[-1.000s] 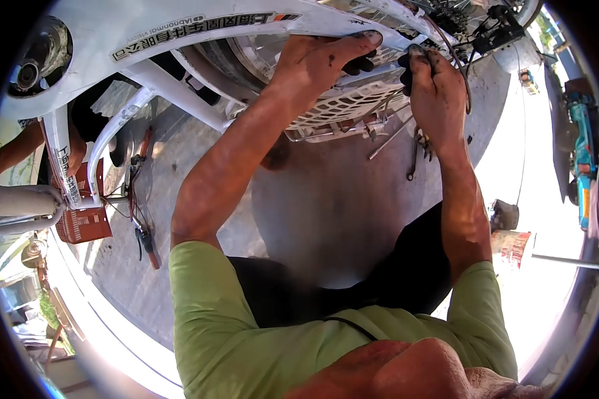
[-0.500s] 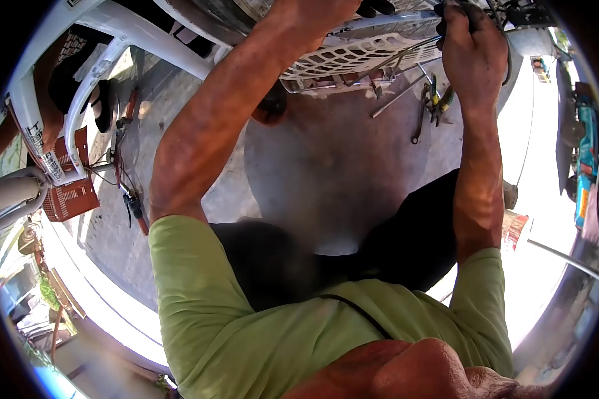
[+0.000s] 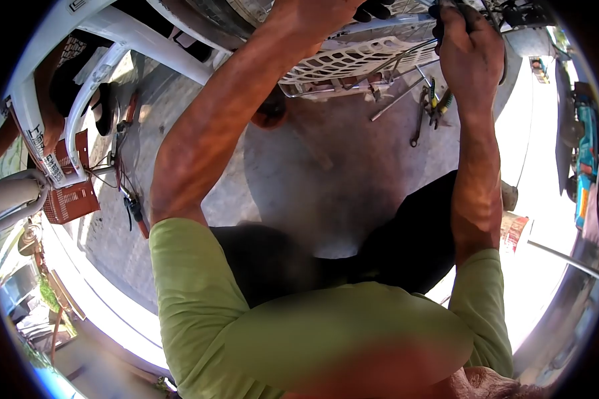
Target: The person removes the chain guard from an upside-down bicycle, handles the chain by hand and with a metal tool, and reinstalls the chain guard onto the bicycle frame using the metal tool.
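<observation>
At the top edge, my left hand is partly cut off by the frame; its blackened fingers curl beside a bicycle wheel, and what they hold is hidden. My right hand reaches up to the right end of a light bluish bar by the wheel. Its dark-stained fingers are bent and closed there, on something I cannot make out. A white lattice guard hangs just below both hands. Thin metal rods run along the guard.
A wrench, yellow-handled pliers and a metal rod lie on the concrete floor. At left are a white bicycle frame, a brown basket and a handlebar grip with brake lever. Another person's arm shows behind the frame.
My right hand has shifted very slightly left and up. My left hand stays at almost the same place by the wheel.
</observation>
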